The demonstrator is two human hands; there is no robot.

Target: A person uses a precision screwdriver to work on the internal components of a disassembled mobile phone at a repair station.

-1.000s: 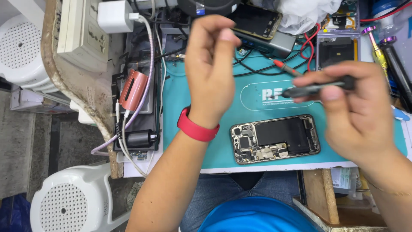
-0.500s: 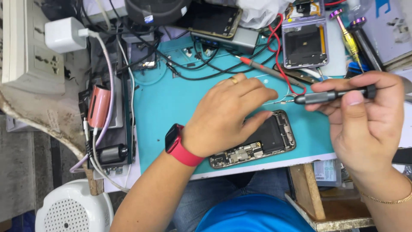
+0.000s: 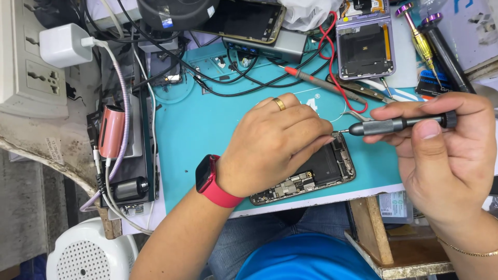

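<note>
An opened smartphone [image 3: 321, 173] with its circuit board and black battery exposed lies on a teal work mat [image 3: 202, 124]. My left hand [image 3: 275, 142], with a gold ring and a red smartwatch on the wrist, rests over the phone, fingertips pinched at the tip of a dark precision screwdriver [image 3: 399, 124]. My right hand [image 3: 446, 155] grips that screwdriver by its shaft, holding it roughly level and pointing left toward my left fingertips. Whether something tiny sits between my left fingers is too small to tell.
A purple flip phone with its back off [image 3: 364, 44], multimeter probes [image 3: 321, 83] with red and black leads, two more screwdrivers [image 3: 420, 39], a dark phone [image 3: 238, 21], a wall socket with white charger [image 3: 59, 46] and a pink cylindrical device [image 3: 111, 129] surround the mat. A white fan [image 3: 88, 256] stands below left.
My left hand came down from mid-air onto the phone and now meets the screwdriver tip. My right hand stayed at the right with the screwdriver.
</note>
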